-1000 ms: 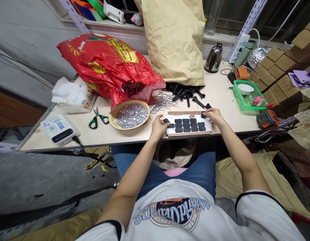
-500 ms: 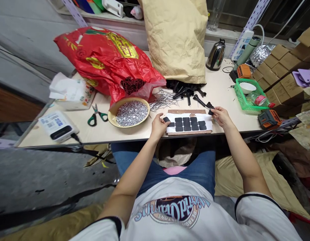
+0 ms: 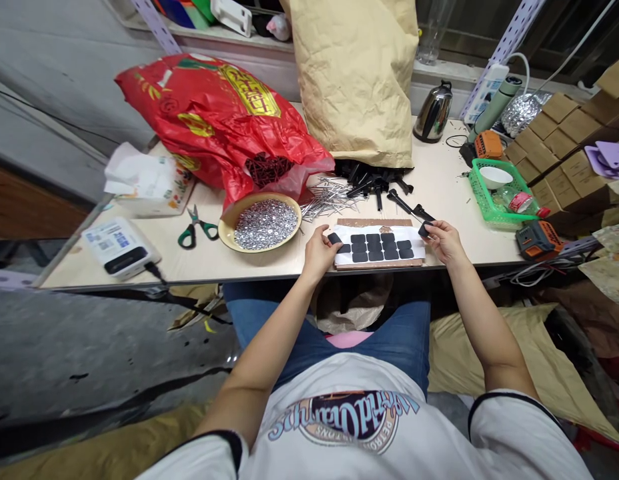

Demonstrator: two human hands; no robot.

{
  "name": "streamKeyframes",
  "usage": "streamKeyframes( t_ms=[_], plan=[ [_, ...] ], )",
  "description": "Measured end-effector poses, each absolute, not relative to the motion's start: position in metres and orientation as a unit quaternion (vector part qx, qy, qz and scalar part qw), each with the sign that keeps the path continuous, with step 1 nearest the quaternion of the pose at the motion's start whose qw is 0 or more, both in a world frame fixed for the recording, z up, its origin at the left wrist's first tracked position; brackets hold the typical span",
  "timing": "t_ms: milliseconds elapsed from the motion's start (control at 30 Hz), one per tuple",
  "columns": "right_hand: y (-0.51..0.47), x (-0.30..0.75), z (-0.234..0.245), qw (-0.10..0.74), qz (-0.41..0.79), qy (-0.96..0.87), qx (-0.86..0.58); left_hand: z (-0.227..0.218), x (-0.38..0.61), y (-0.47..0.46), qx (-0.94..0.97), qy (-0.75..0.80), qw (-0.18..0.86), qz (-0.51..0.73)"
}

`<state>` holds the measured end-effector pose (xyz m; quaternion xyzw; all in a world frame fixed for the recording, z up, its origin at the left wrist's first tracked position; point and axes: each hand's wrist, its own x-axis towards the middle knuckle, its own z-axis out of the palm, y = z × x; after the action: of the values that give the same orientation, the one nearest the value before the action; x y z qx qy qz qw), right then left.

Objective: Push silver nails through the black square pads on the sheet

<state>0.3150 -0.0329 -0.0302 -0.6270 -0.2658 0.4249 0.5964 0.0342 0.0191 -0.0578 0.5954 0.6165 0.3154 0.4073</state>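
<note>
A white sheet [image 3: 345, 233] carrying rows of black rounded-square pads [image 3: 374, 247] lies on a brown board [image 3: 352, 222] at the table's front edge. My left hand [image 3: 319, 253] is at the sheet's left end, thumb and fingers closed on a black square pad [image 3: 334, 238]. Beyond the sheet's right end, my right hand [image 3: 445, 241] pinches another black square pad [image 3: 423, 230], tilted up at its fingertips. Black plastic parts with long stems [image 3: 399, 200] lie just behind the sheet, close to my right hand.
Left of the sheet stand a bowl of small metal pieces [image 3: 265, 225], scissors [image 3: 194, 230] and a white device [image 3: 120, 248]. Behind are loose nails [image 3: 327, 197], a red sack [image 3: 209, 113] and a paper sack [image 3: 357, 80]. A green basket [image 3: 482, 203] and a kettle [image 3: 433, 112] stand right.
My right hand has come slightly toward me and right with its pad, away from the black stemmed parts. My left hand stays nearly in place. The view has shifted slightly.
</note>
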Motion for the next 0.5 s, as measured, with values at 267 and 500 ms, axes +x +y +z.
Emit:
streamKeyframes(
  t_ms=[267, 500],
  plan=[
    [-0.015, 0.307, -0.036, 0.559, 0.392, -0.323, -0.656, -0.052, 0.036, 0.017, 0.601, 0.625, 0.398, 0.3],
    [0.0, 0.295, -0.035, 0.469, 0.353, -0.392, -0.709, -0.055, 0.036, 0.017, 0.613, 0.619, 0.391, 0.296]
  ],
)
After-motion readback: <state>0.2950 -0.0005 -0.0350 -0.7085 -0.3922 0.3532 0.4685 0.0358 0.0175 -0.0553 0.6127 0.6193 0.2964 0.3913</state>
